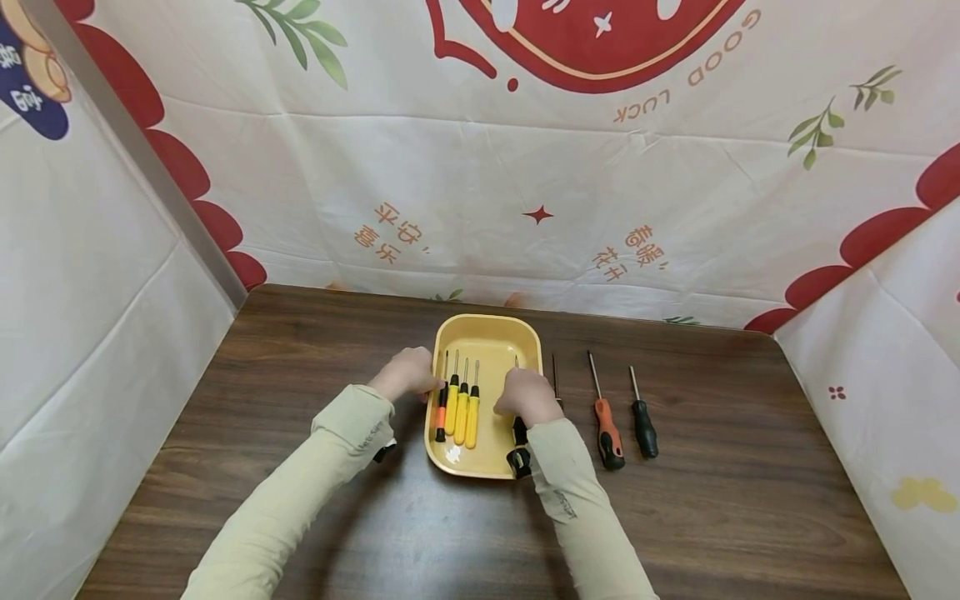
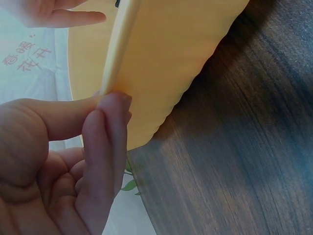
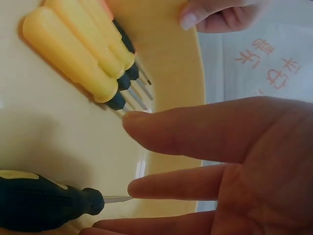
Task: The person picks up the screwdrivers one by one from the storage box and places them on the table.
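Note:
My left hand pinches the left rim of a yellow tray between thumb and fingers; the left wrist view shows this grip closely. Along the tray's left side lie three yellow-handled screwdrivers and a red-and-black screwdriver. My right hand is over the tray's right side, thumb and fingers extended and apart. Below it in the tray lies a thick black-and-yellow screwdriver. Its shaft reaches a fingertip in the right wrist view; I cannot tell whether they touch.
Right of the tray, a screwdriver shaft shows beside my right hand. Farther right lie a red-and-black screwdriver and a black screwdriver on the dark wooden table. A printed white cloth hangs behind.

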The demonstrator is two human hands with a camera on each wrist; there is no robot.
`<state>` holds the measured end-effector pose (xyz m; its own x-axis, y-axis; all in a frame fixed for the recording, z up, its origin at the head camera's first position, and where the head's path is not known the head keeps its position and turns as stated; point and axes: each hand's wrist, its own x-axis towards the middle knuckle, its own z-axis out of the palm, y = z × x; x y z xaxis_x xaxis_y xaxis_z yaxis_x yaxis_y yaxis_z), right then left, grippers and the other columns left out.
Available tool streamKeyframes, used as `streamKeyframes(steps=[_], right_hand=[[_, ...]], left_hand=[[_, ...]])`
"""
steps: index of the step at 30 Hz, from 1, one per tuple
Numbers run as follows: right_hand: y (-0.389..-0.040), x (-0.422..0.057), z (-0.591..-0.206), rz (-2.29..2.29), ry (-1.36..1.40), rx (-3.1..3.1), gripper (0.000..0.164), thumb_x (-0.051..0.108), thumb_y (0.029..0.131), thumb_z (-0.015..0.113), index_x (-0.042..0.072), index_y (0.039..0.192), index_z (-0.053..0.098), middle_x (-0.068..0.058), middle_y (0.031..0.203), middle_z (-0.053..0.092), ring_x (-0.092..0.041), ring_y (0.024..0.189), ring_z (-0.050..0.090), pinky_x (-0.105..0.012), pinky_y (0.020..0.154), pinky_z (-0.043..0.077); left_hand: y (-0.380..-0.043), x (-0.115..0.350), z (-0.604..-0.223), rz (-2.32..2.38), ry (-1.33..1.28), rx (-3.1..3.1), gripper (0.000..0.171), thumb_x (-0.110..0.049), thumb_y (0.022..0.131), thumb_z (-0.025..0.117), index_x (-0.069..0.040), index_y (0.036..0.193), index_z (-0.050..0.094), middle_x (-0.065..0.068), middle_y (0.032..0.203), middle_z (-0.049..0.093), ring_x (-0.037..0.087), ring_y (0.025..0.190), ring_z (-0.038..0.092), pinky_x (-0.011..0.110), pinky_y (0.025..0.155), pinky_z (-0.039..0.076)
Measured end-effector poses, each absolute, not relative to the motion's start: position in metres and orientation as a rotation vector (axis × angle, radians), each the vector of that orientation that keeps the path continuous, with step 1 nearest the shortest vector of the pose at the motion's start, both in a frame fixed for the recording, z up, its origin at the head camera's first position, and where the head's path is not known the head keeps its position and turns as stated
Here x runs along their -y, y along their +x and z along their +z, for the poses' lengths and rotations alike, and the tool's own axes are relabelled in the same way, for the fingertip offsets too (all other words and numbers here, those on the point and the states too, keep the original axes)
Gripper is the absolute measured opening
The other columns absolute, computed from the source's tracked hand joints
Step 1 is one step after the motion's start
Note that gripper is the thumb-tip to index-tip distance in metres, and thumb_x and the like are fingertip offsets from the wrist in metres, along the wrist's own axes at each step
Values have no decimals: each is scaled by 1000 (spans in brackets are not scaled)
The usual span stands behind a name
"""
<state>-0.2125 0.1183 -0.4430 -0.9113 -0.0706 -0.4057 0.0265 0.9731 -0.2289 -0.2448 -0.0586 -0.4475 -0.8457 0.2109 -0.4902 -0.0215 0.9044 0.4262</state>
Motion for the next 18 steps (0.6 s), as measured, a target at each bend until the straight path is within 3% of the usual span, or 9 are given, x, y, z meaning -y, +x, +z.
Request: streamKeyframes(steps=[9,18], right_hand=[[-218,-114,-451,-259,34,-2667,23,9,73,60,11,57,43,-6,64,47,-18,56,42,-27,47,35],[-220,-111,-452,-232,26,-2638,17,7,76,61,8,62,50,-8,67,48,-18,56,41,-27,46,34]], left_hand=[[-246,58,-448,560,141,-2518,21,-24,86,63,-5,77,60,8,64,64,12,51,54,22,48,37],[-245,58,-449,580,123,-2518,20,-23,85,63,-5,78,59,7,64,64,18,62,63,21,48,38]])
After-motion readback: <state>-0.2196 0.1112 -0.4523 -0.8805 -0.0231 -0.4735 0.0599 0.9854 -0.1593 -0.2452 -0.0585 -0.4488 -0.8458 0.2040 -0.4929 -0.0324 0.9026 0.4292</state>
